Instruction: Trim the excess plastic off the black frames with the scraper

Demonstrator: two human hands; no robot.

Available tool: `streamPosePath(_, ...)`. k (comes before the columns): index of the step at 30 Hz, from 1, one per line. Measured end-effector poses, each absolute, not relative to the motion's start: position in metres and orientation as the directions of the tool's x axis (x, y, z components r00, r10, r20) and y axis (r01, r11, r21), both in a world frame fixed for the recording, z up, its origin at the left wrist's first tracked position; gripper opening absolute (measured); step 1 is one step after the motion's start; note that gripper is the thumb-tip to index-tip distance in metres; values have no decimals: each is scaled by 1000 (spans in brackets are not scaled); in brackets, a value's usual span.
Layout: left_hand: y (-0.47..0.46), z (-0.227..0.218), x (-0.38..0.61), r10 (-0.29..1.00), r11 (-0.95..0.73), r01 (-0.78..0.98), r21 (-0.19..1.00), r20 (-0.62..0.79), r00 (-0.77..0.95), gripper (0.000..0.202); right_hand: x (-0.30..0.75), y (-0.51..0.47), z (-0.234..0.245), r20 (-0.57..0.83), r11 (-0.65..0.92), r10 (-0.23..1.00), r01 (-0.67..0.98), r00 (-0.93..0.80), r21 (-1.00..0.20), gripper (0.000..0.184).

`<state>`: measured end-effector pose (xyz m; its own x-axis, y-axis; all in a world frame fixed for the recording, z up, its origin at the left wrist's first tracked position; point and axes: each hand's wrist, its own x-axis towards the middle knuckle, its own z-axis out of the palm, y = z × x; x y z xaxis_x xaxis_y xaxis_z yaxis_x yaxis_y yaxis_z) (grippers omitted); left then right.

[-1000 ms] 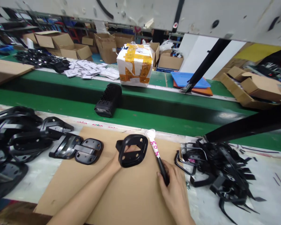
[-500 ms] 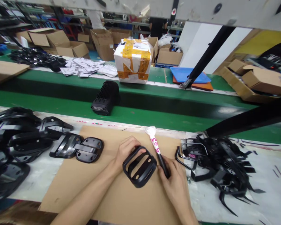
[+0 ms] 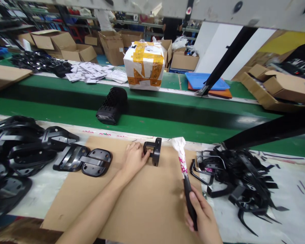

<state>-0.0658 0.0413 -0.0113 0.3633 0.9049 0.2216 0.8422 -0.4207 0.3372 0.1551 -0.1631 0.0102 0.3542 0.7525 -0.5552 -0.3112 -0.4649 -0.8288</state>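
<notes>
My left hand (image 3: 135, 156) is closed on a black plastic bracket (image 3: 156, 151), turned on its side near the far edge of the cardboard sheet (image 3: 152, 210). The thumb and fingers grip its left side. In my right hand (image 3: 199, 210) is a hammer-like tool (image 3: 188, 193), fingers wrapped round its black handle. Its upper shaft and head (image 3: 179, 145) are wrapped in white with pink lettering, so the head's exact shape is hidden. The tool points up and away, to the right of the bracket and apart from it.
Several black plastic plates (image 3: 27, 149) are piled at left, two (image 3: 96, 162) reaching onto the cardboard. Black strips and bent clips (image 3: 249, 183) form a heap at right. Beyond are a green conveyor belt (image 3: 167, 122), a black housing (image 3: 112, 105), a taped white box (image 3: 144, 66) and a slanting black post (image 3: 228, 57).
My left hand has moved the bracket away from me and turned it on edge. The right hand has come nearer to me, gripping the tool and shifting it to the right.
</notes>
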Motion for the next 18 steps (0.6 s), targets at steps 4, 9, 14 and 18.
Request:
streamPosePath(4, 37, -13, -60, 888, -456, 838, 300, 219, 405, 21, 150, -190, -10, -547, -514, 732, -199, 406, -835, 62)
streamPosePath(9, 34, -14, -57, 890, -453, 841, 296, 216, 403, 19, 147, -202, -22, -322, -427, 860, 212, 397, -879, 65)
streamPosePath(14, 34, -15, -56, 885, -459, 837, 297, 235, 402, 19, 158, -195, -21, -324, -409, 899, 296, 296, -863, 66)
streamPosePath(18, 32, -16, -55, 891, -444, 854, 271, 233, 389, 18, 167, -203, -16, -258, -387, 854, 221, 451, -895, 60)
